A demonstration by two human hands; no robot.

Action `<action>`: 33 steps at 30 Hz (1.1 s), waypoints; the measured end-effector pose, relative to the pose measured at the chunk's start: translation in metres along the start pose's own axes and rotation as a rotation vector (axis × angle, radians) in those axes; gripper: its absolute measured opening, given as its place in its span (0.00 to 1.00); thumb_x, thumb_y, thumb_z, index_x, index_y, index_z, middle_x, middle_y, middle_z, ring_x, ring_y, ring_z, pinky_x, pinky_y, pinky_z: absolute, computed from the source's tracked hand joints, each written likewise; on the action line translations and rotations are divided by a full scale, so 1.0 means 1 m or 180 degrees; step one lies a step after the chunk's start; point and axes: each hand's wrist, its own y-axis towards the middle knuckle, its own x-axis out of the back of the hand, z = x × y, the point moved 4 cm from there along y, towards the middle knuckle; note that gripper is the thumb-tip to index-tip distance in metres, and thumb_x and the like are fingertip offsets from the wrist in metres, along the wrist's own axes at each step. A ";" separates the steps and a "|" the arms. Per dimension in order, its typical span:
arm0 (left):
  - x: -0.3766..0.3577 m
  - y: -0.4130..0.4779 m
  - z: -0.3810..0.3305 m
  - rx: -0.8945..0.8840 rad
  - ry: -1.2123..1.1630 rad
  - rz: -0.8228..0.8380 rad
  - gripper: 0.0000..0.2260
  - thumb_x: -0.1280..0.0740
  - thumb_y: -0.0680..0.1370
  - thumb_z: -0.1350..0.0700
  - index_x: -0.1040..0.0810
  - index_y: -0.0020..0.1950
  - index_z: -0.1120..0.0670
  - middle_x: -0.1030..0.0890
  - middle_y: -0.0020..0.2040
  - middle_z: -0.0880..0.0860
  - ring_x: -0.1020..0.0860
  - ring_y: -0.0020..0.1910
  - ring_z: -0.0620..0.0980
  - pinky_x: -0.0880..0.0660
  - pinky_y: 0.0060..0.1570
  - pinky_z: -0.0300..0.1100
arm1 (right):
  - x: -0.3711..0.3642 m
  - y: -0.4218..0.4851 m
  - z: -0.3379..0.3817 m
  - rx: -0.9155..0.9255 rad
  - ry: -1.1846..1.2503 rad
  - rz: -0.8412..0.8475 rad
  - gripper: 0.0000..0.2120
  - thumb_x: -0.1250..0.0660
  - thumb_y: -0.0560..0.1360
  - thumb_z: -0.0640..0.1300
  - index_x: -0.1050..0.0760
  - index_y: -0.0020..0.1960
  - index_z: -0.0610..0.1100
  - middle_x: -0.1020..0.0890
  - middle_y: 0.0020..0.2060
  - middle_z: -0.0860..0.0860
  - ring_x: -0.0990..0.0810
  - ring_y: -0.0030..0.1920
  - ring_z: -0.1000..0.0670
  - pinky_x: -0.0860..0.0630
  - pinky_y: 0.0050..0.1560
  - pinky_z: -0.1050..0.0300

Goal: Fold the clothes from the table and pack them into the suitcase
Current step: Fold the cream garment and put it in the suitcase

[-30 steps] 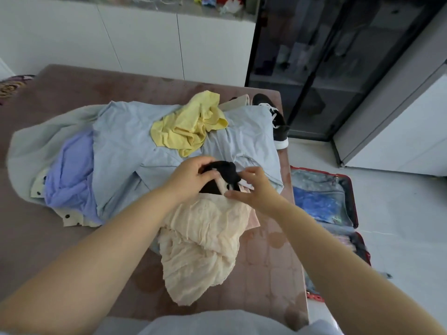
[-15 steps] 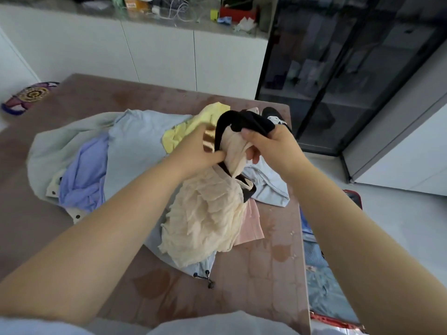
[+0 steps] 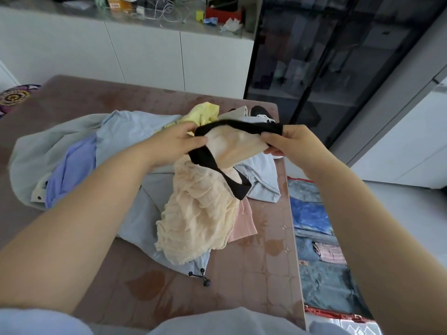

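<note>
Holding up a cream crinkled gauze garment [image 3: 196,213] by its black elastic band [image 3: 239,125], with the band stretched in a shallow arch between both hands and a smooth cream lining showing beneath it. Hangs below in a loose, bunched mass of fine pleats, with one black strip trailing diagonally down the right side. Rests at its lower end on a pale blue shirt [image 3: 135,131] in the heap of clothes on the brown patterned table [image 3: 254,274], just beside a folded pink cloth [image 3: 243,223]. Gripped at the band's left end by the left hand [image 3: 176,143], thumb and curled fingers pinching the fabric. Gripped at the right end by the right hand [image 3: 290,143], fingers curled round the band and the cream lining under it. Raised to about the same height, well apart, with both bare forearms reaching forward over the table's near edge. Farther back in the heap: a crumpled yellow garment [image 3: 205,113], a lavender garment [image 3: 70,165] and a pale grey-green jacket [image 3: 36,153]. On the floor just right of the table: an open red-rimmed suitcase [image 3: 326,311] with folded blue and pink clothes inside.
</note>
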 end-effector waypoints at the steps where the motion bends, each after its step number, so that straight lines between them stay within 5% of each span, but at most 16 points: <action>1: 0.006 -0.001 -0.008 -0.0118 0.0022 -0.0059 0.08 0.32 0.76 0.52 0.24 0.51 0.54 0.18 0.47 0.55 0.20 0.48 0.51 0.26 0.58 0.52 | -0.003 -0.002 0.003 0.0080 0.0022 0.0082 0.10 0.32 0.74 0.49 0.21 0.53 0.48 0.17 0.42 0.53 0.20 0.44 0.55 0.23 0.52 0.52; 4: 0.015 -0.008 -0.037 -0.0546 0.0355 -0.0383 0.05 0.33 0.75 0.53 0.26 0.45 0.52 0.18 0.47 0.62 0.20 0.44 0.52 0.25 0.53 0.52 | -0.010 -0.004 0.015 0.0364 -0.0106 -0.0051 0.32 0.28 0.70 0.53 0.39 0.70 0.53 0.27 0.61 0.57 0.27 0.58 0.57 0.30 0.57 0.60; 6: 0.016 -0.012 -0.058 -0.0934 0.0539 -0.0610 0.06 0.34 0.76 0.53 0.27 0.46 0.55 0.20 0.43 0.63 0.22 0.41 0.54 0.26 0.46 0.47 | -0.020 -0.003 0.022 0.0505 -0.0222 -0.0019 0.39 0.27 0.69 0.53 0.43 0.73 0.52 0.31 0.65 0.55 0.30 0.62 0.55 0.32 0.61 0.58; 11: 0.029 -0.013 -0.070 -0.1265 0.0734 -0.1328 0.09 0.37 0.79 0.52 0.33 0.45 0.56 0.29 0.38 0.50 0.31 0.37 0.46 0.34 0.38 0.37 | -0.068 0.000 -0.003 -0.0416 -0.0394 0.1012 0.49 0.26 0.65 0.59 0.52 0.75 0.51 0.31 0.68 0.54 0.32 0.66 0.52 0.35 0.60 0.59; 13: 0.034 -0.009 -0.054 -0.1006 0.0762 -0.1626 0.11 0.38 0.79 0.51 0.33 0.46 0.57 0.31 0.38 0.50 0.32 0.38 0.47 0.36 0.36 0.37 | -0.082 -0.007 -0.019 -0.0636 -0.0076 0.1490 0.46 0.27 0.68 0.56 0.50 0.75 0.49 0.28 0.66 0.53 0.30 0.62 0.55 0.37 0.58 0.61; 16: 0.035 -0.002 -0.017 -0.0315 0.0824 -0.1834 0.11 0.40 0.80 0.50 0.34 0.50 0.58 0.30 0.41 0.50 0.32 0.41 0.47 0.38 0.34 0.35 | -0.098 -0.017 -0.039 -0.0595 0.0089 0.2017 0.29 0.27 0.69 0.53 0.33 0.66 0.53 0.23 0.56 0.57 0.24 0.56 0.57 0.30 0.61 0.60; 19: 0.034 0.002 0.011 0.0186 0.0521 -0.1895 0.11 0.42 0.81 0.50 0.35 0.53 0.58 0.30 0.42 0.49 0.31 0.43 0.47 0.38 0.34 0.37 | -0.113 -0.013 -0.056 -0.0227 -0.0725 0.1472 0.13 0.25 0.66 0.49 0.26 0.44 0.48 0.22 0.39 0.54 0.24 0.41 0.55 0.28 0.44 0.63; 21: 0.037 0.005 0.025 0.0498 0.0077 -0.1925 0.16 0.41 0.80 0.49 0.33 0.60 0.61 0.27 0.52 0.53 0.29 0.51 0.51 0.30 0.44 0.40 | -0.118 -0.012 -0.059 -0.0140 -0.0911 0.1120 0.13 0.27 0.68 0.47 0.30 0.38 0.43 0.27 0.33 0.51 0.28 0.35 0.52 0.31 0.38 0.59; 23: 0.038 0.007 0.033 0.0731 -0.0698 -0.1881 0.20 0.40 0.79 0.48 0.34 0.66 0.60 0.27 0.60 0.55 0.28 0.59 0.53 0.27 0.58 0.50 | -0.123 -0.015 -0.063 -0.0310 -0.0696 0.1365 0.24 0.25 0.65 0.55 0.29 0.52 0.44 0.23 0.44 0.51 0.24 0.44 0.51 0.27 0.45 0.58; 26: 0.028 0.010 0.032 0.0867 -0.1619 -0.1768 0.18 0.40 0.80 0.53 0.33 0.67 0.60 0.26 0.61 0.55 0.26 0.59 0.53 0.26 0.58 0.49 | -0.138 -0.025 -0.069 -0.0465 -0.1001 0.1626 0.51 0.26 0.53 0.70 0.43 0.68 0.55 0.26 0.58 0.55 0.27 0.59 0.50 0.28 0.60 0.51; 28: 0.016 0.010 0.031 0.0902 -0.1856 -0.1625 0.17 0.39 0.80 0.55 0.33 0.67 0.61 0.26 0.60 0.56 0.25 0.58 0.53 0.26 0.57 0.48 | -0.144 -0.023 -0.075 -0.0344 -0.1301 0.1208 0.41 0.27 0.56 0.67 0.36 0.62 0.50 0.23 0.52 0.53 0.24 0.55 0.48 0.26 0.56 0.52; 30: 0.011 0.009 0.034 0.0896 -0.1647 -0.1538 0.16 0.38 0.79 0.55 0.31 0.64 0.61 0.25 0.60 0.56 0.25 0.58 0.53 0.26 0.59 0.49 | -0.133 -0.019 -0.072 -0.0287 -0.1133 0.0777 0.15 0.28 0.66 0.53 0.29 0.46 0.47 0.22 0.39 0.53 0.22 0.44 0.49 0.27 0.42 0.59; 33: 0.014 0.008 0.046 0.0895 -0.1249 -0.1533 0.18 0.32 0.75 0.57 0.30 0.62 0.60 0.23 0.58 0.57 0.23 0.55 0.52 0.24 0.55 0.48 | -0.092 -0.015 -0.063 -0.0263 -0.0466 0.0390 0.05 0.29 0.67 0.41 0.25 0.37 0.44 0.26 0.30 0.51 0.28 0.32 0.52 0.33 0.34 0.59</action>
